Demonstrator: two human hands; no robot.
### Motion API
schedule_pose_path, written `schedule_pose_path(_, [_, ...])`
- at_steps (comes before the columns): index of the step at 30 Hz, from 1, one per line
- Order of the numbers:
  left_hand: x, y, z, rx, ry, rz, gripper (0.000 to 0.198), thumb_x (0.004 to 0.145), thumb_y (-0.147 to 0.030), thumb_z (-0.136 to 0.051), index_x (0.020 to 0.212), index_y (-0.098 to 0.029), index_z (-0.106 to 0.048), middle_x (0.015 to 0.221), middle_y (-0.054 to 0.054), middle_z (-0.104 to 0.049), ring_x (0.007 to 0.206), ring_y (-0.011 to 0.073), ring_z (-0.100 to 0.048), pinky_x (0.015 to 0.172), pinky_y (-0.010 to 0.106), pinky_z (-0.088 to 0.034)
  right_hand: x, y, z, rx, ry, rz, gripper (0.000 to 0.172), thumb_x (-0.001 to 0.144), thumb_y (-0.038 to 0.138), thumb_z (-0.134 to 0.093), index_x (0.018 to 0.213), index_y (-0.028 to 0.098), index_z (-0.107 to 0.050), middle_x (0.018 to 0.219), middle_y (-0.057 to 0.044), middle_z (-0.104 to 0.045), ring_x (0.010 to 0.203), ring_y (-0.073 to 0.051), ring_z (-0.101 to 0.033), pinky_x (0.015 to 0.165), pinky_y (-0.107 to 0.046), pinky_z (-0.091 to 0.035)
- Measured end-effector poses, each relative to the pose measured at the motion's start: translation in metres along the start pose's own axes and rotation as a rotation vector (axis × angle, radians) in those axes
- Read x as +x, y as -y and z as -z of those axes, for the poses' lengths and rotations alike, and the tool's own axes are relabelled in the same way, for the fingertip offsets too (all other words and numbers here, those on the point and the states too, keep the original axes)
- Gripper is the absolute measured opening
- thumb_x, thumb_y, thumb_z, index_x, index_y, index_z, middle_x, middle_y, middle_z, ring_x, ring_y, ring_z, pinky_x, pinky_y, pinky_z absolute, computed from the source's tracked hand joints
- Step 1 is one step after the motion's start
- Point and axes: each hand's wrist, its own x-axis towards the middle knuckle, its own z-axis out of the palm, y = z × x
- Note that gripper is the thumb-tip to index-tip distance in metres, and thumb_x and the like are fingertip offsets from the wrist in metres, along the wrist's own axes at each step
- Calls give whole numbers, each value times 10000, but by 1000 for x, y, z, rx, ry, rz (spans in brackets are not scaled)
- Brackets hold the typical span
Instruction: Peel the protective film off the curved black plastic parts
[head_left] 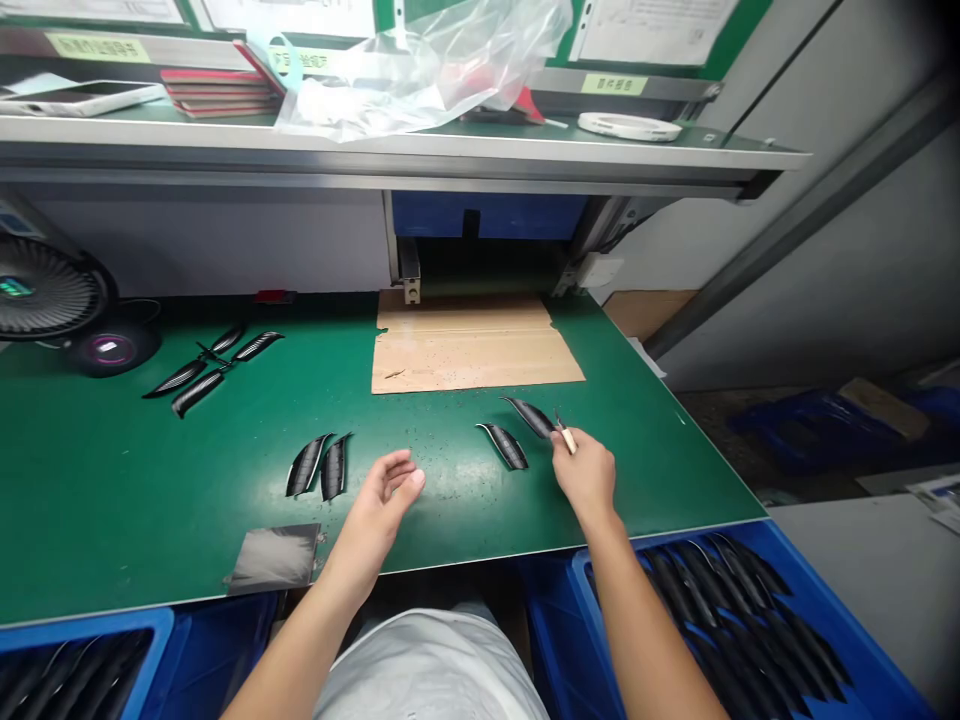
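Head view: right fingers pinch a craft knife beside a black strip; left fingers open, empty.

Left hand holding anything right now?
No, the left hand is open and empty, near two black curved strips on the green mat.

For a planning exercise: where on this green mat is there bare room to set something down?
Bare green mat spreads left of the black curved strips, and between them and the tan cardboard sheet. It is crowded around the right hand, beside two more strips.
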Motion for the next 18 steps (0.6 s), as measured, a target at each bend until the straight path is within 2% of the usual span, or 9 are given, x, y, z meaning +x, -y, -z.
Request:
schedule_pose_path(2, [1,-10,-9,-163,6,-4,547,726,-404,-797,1194,-224,-578,1192,103,-600,1224,248,-513,1066,422,-395,-26,33,-1,103,77,149,255,912,354,-539,1016,197,-710,921,-88,-716,841,-242,-651,742,-313,-468])
schedule_pose_path(4, [1,-25,-15,-357,51,-37,493,751,-388,-780,1175,-232,-584,1083,72,-632,1133,220,-563,999,397,-445,-58,68,-2,236,179,353,223,914,348,-545,1033,241,-701,998,-41,-708,887,-199,-644,786,-272,-468])
schedule_pose_path(6, [0,-43,-18,-554,62,-105,254,809,-365,-721,971,-200,-615,812,4,-592,879,157,-603,899,365,-491,-88,98,0,373,249,532,206,920,276,-528,1037,245,-695,997,-29,-693,884,-184,-631,787,-266,-459])
schedule_pose_path(7, [-1,-51,-18,-644,38,-143,198,834,-350,-689,823,-182,-584,688,-29,-509,736,123,-565,828,339,-506,-100,110,1,436,264,578,206,922,243,-518,1034,238,-692,969,-29,-686,859,-181,-624,767,-268,-455])
schedule_pose_path(8, [-3,-59,-18,-717,5,-183,266,855,-342,-658,703,-176,-515,611,-52,-414,629,100,-497,755,315,-509,-110,118,1,492,273,589,203,924,224,-514,1028,233,-689,934,-28,-678,822,-176,-616,736,-266,-451])
schedule_pose_path(10, [-8,-69,-17,-793,-56,-263,394,879,-357,-614,607,-182,-389,569,-65,-292,543,88,-387,640,280,-485,-123,129,1,582,306,545,169,926,231,-531,988,231,-689,857,-13,-658,729,-159,-586,659,-255,-436])
schedule_pose_path(12, [-12,-72,-15,-794,-100,-328,402,884,-358,-607,612,-187,-367,584,-62,-278,550,91,-368,605,266,-466,-129,134,-1,649,354,485,144,934,270,-548,932,229,-686,785,3,-633,659,-146,-550,601,-248,-415])
schedule_pose_path(15, [-13,-71,-9,-774,-174,-388,358,850,-243,-650,632,-183,-372,599,-66,-265,550,82,-338,561,234,-431,-132,136,-3,695,378,407,171,942,338,-559,884,218,-667,741,10,-603,637,-139,-528,581,-243,-407])
schedule_pose_path(18, [-12,-72,0,-829,-301,-414,383,842,-207,-608,592,-188,-319,568,-69,-208,503,80,-266,468,213,-348,-135,134,-3,715,422,418,211,956,378,-538,1021,215,-654,832,-11,-619,653,-138,-536,595,-245,-433])
